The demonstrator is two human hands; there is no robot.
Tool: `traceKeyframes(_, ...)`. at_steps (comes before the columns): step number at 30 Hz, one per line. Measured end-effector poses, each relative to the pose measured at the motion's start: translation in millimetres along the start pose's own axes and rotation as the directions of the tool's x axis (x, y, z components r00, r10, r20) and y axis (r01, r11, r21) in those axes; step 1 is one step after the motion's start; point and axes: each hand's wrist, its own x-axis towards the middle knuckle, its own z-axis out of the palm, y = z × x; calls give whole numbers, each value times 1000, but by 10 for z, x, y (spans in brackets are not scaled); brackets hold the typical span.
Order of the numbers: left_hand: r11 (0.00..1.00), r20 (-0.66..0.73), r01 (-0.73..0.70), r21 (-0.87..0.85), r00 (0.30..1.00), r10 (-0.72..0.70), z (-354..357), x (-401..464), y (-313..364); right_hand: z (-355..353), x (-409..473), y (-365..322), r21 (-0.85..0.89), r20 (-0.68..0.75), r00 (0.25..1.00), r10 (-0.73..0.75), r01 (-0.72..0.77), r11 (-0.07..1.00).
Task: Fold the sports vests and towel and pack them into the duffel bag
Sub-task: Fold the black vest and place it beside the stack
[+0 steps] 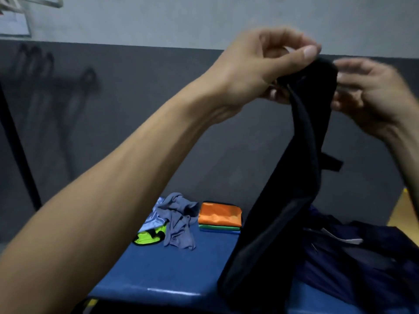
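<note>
My left hand (263,71) pinches the top of a black vest (276,223) raised high over the blue table (172,268); the cloth hangs down in a long narrow fold. My right hand (371,94), blurred, touches the same top edge from the right. A folded stack with an orange vest (220,215) on top of green and blue ones lies at the table's far side. A crumpled grey cloth (179,220) lies next to a neon yellow vest (148,238). The dark navy duffel bag (353,264) sits at the right.
A grey two-tone wall stands behind the table. A dark pole (18,150) runs down the left side. A yellow surface (401,211) shows at the far right. A black and yellow item (90,304) peeks below the table's front edge.
</note>
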Motion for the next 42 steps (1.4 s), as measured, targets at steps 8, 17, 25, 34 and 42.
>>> traceKeyframes(8,999,-223,52,11,974,-48,-512,-286,-509,855,714,267,-245,229,973,-3,61,968)
traceKeyframes(17,685,-481,632,362,756,-444,-1191,-2444,-2292,2621,-124,2932,-410,487,750,447,-256,876)
traceKeyframes(25,229,-623,850,475,509,-594,-1626,-3835,-3010,3801,-927,4013,-453,503,684,528,-311,835)
traceKeyframes(34,-10,-575,666,746,635,-516,-1672,-4009,-3318,4309,-1090,4337,-523,536,687,491,-186,832)
traceKeyframes(42,84,-272,542,836,543,-794,-1425,-3905,-3514,3840,-1114,4124,-458,671,668,321,33,889)
